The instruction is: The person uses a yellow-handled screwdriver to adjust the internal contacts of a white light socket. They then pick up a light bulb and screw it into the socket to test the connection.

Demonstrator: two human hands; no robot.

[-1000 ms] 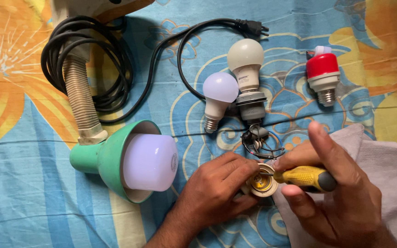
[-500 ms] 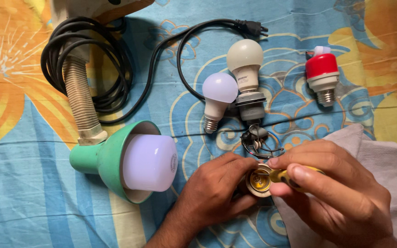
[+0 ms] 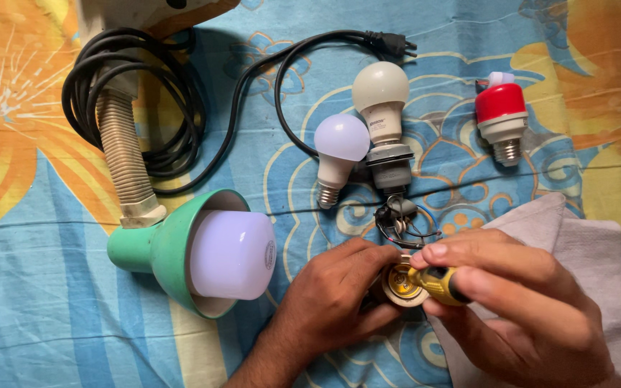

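Observation:
My left hand grips a small brass-lined lamp socket low in the middle of the view. My right hand holds a yellow-handled screwdriver, its tip pointing into the socket's opening. Thin dark wires run up from the socket to a bulb holder carrying a white bulb. Both hands rest over a patterned blue and orange cloth.
A green desk lamp with a large white bulb lies at the left, its flexible neck and coiled black cable behind. A loose white bulb, a red-topped bulb and a grey rag lie nearby.
My right hand has turned over the screwdriver, its fingers now curled across the handle and covering most of it. The left hand and socket have stayed put.

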